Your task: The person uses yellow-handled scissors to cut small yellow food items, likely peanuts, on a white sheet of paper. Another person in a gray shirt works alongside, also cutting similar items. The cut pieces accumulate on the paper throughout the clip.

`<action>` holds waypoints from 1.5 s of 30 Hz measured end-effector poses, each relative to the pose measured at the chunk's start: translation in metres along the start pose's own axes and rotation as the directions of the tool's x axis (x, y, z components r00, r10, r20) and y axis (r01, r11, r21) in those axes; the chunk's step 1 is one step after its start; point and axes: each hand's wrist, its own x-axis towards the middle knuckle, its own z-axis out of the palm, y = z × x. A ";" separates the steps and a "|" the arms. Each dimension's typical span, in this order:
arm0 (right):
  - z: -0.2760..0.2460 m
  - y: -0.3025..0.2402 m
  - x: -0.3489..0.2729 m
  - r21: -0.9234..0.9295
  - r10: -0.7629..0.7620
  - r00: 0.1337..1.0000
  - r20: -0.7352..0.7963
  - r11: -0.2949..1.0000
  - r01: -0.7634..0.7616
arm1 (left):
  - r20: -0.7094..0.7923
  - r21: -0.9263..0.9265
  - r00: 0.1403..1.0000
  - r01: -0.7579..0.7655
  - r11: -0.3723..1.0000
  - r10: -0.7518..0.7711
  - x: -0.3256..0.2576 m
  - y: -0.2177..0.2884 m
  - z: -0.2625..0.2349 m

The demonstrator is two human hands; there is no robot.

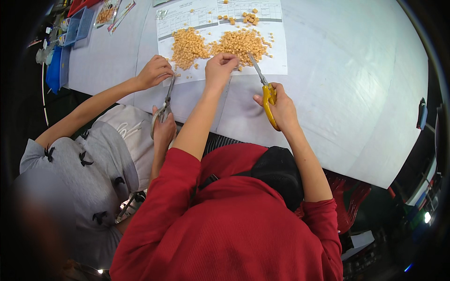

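Observation:
My right hand [284, 110] holds a pair of scissors [269, 100] by its yellow handles, with the metal blades pointing up to the near edge of a pile of small orange-tan cubes [239, 43]. Just left of the blade tips, my left hand [219, 71] is closed in a pinch at the same pile. What its fingertips hold, if anything, is too small to make out. The cubes lie on printed white sheets [280, 63]. A second pile of these cubes [188, 48] is to the left, and larger cubes [251, 18] are gathered behind the right pile.
At my left, a person in a grey top [101, 145] holds other scissors [168, 96] close to the left pile. Bagged orange pieces [107, 12], a blue basket [79, 25] and a blue bin [55, 68] are at the far left. The white table [347, 93] extends right.

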 end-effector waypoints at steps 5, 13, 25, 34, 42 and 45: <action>0.005 -0.009 -0.003 -0.002 -0.037 0.998 0.042 0.999 0.038 | 0.074 -0.374 0.993 0.111 0.921 -0.089 -0.002 0.012 -0.009; 0.012 -0.018 -0.004 -0.027 -0.094 0.995 0.012 0.995 0.094 | 0.066 -0.243 0.997 -0.018 0.970 0.035 -0.003 0.012 -0.018; 0.005 -0.005 0.005 -0.032 -0.059 0.995 -0.081 0.998 0.057 | 0.053 0.397 0.945 -0.316 0.862 0.322 -0.012 0.006 -0.010; 0.001 -0.005 -0.004 -0.008 0.001 0.995 -0.096 1.000 -0.002 | -0.011 0.541 0.949 -0.261 0.800 0.316 -0.020 -0.018 0.008; 0.010 -0.009 -0.023 -0.054 -0.075 0.997 -0.019 0.996 0.074 | 0.156 -0.490 0.956 0.294 0.820 -0.250 -0.022 -0.007 -0.021; 0.016 -0.010 -0.026 -0.084 -0.094 0.996 0.001 0.992 0.094 | 0.209 -0.621 0.939 0.343 0.705 -0.272 -0.024 -0.002 -0.026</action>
